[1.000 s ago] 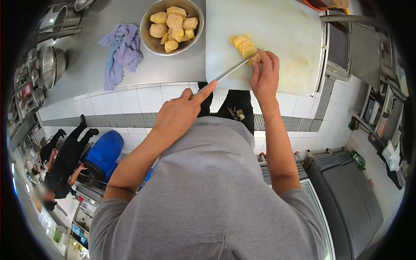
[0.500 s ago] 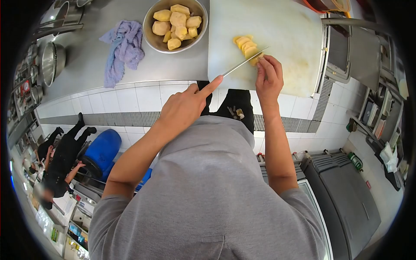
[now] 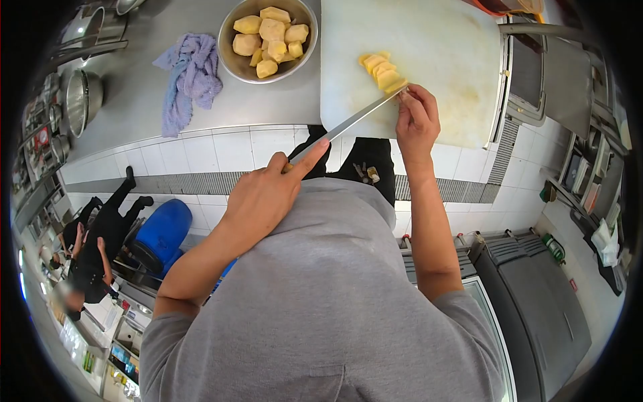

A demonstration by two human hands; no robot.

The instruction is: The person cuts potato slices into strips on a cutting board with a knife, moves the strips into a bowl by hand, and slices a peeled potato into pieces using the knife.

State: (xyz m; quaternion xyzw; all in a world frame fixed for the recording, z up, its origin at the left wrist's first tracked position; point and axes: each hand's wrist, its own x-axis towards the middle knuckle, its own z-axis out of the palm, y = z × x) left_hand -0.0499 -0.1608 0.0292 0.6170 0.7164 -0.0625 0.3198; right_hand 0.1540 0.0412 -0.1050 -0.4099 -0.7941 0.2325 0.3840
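My left hand [image 3: 264,194] is closed around the handle of a long knife [image 3: 358,118], its index finger stretched along the blade. The knife's tip reaches the near end of a row of pale yellow potato slices [image 3: 377,67] on the white cutting board [image 3: 442,47]. Beside that tip, the bent fingers of my right hand [image 3: 418,120] pinch the near end of the potato, which they mostly hide. Left of the board, a metal bowl [image 3: 222,57] holds several peeled potatoes [image 3: 272,30].
A purple cloth [image 3: 194,74] lies on the steel counter [image 3: 144,67] left of the bowl. Metal pans [image 3: 84,100] stand at the far left. Behind on the left are a blue barrel [image 3: 164,231] and a person in black [image 3: 97,248]. The counter's front edge runs before me.
My left hand has drawn the knife back, down and to the left, so more of the blade shows. My right hand stays nearly in place. The person in black has moved their arms.
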